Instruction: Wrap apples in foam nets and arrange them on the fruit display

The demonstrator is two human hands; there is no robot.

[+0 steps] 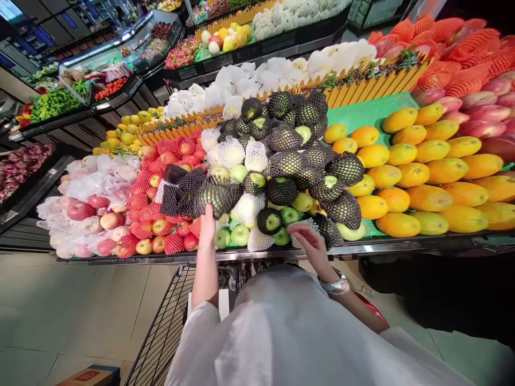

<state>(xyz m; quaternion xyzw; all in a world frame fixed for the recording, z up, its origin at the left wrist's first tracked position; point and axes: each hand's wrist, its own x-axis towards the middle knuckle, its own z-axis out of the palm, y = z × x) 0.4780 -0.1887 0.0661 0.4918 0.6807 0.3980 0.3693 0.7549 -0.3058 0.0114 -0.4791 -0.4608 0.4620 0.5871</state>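
Note:
My left hand [206, 228] is closed around a pale green fruit in a black foam net [217, 198], its thumb on the near side. The fruit is over the front of the heap, beside several empty-looking black foam nets [183, 187]. My right hand [311, 244], with a watch on its wrist, is at the front edge of the display with fingers stretched and apart. Nearest to it are a white foam net [308, 228] and green apples [282, 237]; whether it touches the net I cannot tell. More green fruits in black nets [285, 163] are piled behind.
Red-netted apples [159, 228] and bagged apples [96, 209] lie to the left, orange papayas [410, 198] to the right. A metal ledge [237, 256] runs along the front. Beneath my left arm stands a shopping cart [164, 321]. A low yellow fence [374, 86] crosses behind.

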